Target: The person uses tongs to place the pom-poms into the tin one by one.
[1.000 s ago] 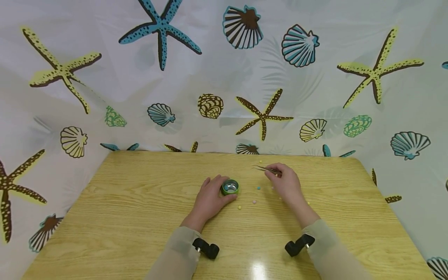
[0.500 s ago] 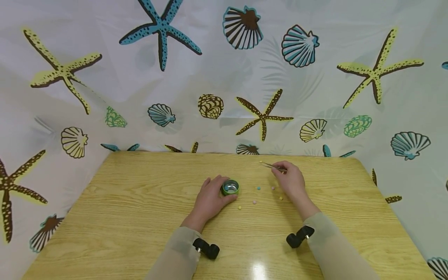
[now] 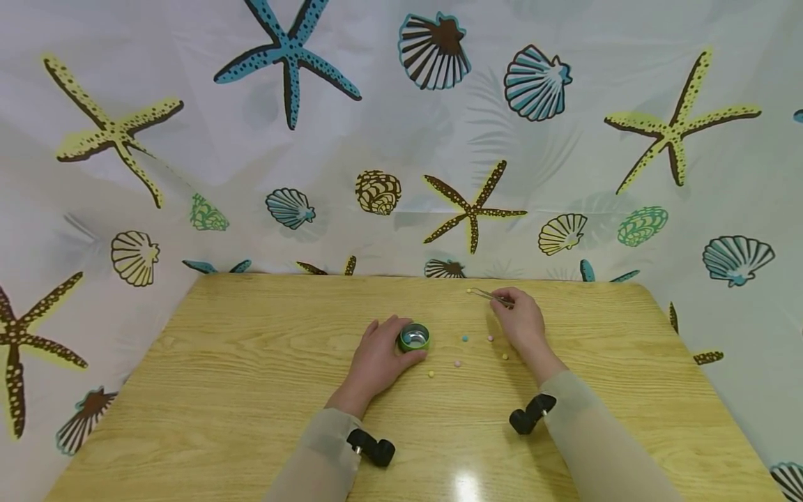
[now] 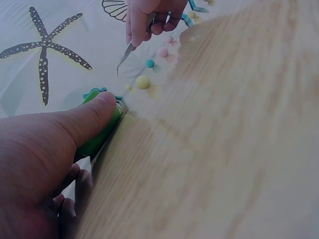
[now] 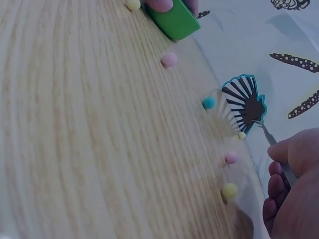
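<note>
My left hand point(image 3: 378, 357) grips a small round green tin point(image 3: 417, 348) from its left side, thumb in front. The tin has a shiny metal inside, with a small blue bit at its left. Pinched in my right hand point(image 3: 522, 322) is a pair of thin metal tweezers point(image 3: 495, 298). Their tips point left, close to a small yellow ball point(image 3: 468, 291) near the table's back edge. Whether they touch it, I cannot tell. In the right wrist view the tweezers point(image 5: 271, 138) have narrowly parted tips beside that ball point(image 5: 242, 135).
Between the hands lie a blue ball point(image 3: 465, 339), two pink balls point(image 3: 491, 338) and two yellow balls point(image 3: 505, 357) on the wooden table point(image 3: 251, 362). A patterned curtain point(image 3: 401, 139) rises behind the table's back edge.
My right hand has shifted right and slightly away, bringing the tweezer tips beside the far yellow ball. The left hand and tin have stayed put.
</note>
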A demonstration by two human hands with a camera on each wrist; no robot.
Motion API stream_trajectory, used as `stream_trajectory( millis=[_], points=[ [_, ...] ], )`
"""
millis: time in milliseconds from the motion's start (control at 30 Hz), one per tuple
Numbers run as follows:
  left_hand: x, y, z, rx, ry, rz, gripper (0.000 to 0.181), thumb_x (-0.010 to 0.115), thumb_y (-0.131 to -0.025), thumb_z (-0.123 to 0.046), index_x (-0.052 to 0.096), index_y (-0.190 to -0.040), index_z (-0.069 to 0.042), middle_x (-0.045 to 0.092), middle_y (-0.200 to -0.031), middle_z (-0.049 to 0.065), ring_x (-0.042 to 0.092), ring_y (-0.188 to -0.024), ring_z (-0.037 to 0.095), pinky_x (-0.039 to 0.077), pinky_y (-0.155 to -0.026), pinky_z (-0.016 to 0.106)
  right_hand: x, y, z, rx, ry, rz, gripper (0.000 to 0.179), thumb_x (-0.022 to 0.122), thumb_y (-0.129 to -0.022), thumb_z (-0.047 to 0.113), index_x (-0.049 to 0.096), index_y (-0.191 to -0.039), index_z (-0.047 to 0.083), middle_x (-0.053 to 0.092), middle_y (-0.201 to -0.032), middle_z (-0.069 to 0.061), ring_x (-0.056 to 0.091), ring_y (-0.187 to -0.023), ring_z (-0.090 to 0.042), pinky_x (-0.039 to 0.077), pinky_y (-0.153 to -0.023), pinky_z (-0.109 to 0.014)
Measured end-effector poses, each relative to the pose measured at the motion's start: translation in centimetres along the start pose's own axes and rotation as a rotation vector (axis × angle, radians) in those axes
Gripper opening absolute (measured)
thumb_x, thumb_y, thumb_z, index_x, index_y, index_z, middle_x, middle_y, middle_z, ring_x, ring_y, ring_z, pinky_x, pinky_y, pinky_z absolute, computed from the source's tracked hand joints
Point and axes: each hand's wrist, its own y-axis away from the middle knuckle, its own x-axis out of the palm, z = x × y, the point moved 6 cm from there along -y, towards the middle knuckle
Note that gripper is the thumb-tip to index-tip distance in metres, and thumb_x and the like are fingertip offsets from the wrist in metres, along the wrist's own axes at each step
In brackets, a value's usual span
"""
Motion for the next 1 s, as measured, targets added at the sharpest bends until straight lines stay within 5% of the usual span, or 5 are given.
stream_trajectory(
  millis=[1000],
  points=[
    [0.0,0.0,0.1,0.003,-0.005,0.000,0.062,0.089,-0.097,-0.033,0.066,-0.147,-0.004,0.067,-0.150,0.017,0.049,-0.154,0.039,0.020,-0.136,0.054,1.1,-0.9,-0.6,0.037,0.089,-0.009,0.027,0.066,-0.112,0.018,0.076,-0.134,0.007,0.074,-0.136,-0.018,0.067,-0.129,-0.038,0.054,-0.109,-0.056]
  ],
)
